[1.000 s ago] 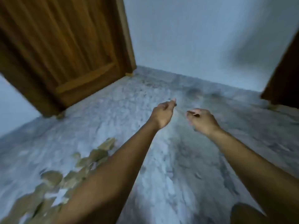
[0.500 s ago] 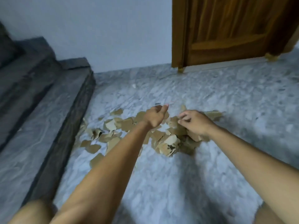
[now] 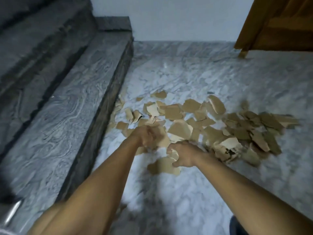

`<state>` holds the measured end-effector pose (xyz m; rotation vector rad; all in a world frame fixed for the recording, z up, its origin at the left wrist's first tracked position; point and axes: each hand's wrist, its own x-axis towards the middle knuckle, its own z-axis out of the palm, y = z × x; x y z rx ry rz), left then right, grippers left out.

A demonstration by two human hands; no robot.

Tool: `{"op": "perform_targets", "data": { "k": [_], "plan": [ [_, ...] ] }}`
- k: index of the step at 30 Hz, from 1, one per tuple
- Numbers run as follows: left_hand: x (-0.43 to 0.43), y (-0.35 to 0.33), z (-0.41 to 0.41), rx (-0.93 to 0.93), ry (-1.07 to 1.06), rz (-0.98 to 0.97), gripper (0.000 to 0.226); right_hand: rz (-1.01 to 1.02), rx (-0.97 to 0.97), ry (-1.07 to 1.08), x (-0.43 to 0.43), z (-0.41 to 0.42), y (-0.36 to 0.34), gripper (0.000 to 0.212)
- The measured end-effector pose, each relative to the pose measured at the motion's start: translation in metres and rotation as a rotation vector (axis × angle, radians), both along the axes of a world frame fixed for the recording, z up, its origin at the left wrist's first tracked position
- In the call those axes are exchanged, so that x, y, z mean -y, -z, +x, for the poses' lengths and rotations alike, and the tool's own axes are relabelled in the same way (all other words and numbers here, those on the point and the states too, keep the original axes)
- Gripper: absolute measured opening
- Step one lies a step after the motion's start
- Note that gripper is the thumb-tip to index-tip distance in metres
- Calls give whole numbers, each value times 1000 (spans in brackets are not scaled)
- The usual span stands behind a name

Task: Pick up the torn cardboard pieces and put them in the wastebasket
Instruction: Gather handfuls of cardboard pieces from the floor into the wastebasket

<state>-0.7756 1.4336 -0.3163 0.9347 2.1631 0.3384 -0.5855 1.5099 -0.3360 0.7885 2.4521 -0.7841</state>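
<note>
Several torn brown cardboard pieces (image 3: 179, 112) lie scattered in a pile on the marble floor (image 3: 186, 192), thickest at the right (image 3: 254, 133). My left hand (image 3: 147, 135) is down on the near-left edge of the pile, blurred, its fingers curled over pieces; whether it grips any is unclear. My right hand (image 3: 183, 156) is just right of it, with the fingers closed around a pale cardboard piece and resting on a larger flat piece (image 3: 162, 167). No wastebasket is in view.
Grey stone steps (image 3: 67, 107) rise along the left, with the lowest step's edge touching the pile's left fringe. A wooden door (image 3: 277, 26) stands at the far right against a white wall (image 3: 177, 17). A dark object shows at the bottom right corner (image 3: 237, 226).
The view swung left from the door to the steps and tilted down. Both hands dropped from in front of me onto the cardboard pile, and the right hand closed on a piece.
</note>
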Motion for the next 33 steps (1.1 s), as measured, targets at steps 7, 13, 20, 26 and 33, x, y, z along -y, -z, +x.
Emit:
{"op": "perform_targets", "data": {
  "k": [7, 13, 20, 26, 33],
  "plan": [
    [61, 118, -24, -269, 102, -133, 58, 385, -17, -241, 50, -20, 103, 67],
    [68, 139, -15, -489, 5, 15, 46, 403, -102, -165, 42, -16, 122, 73],
    [72, 138, -21, -168, -262, -16, 41, 200, -135, -112, 9, -10, 102, 73],
    [58, 98, -1, 40, -150, 53, 32, -115, -188, 171, -60, 6, 63, 71],
    [34, 135, 51, -160, 281, -20, 74, -15, -82, -21, -45, 29, 93, 71]
  ]
}}
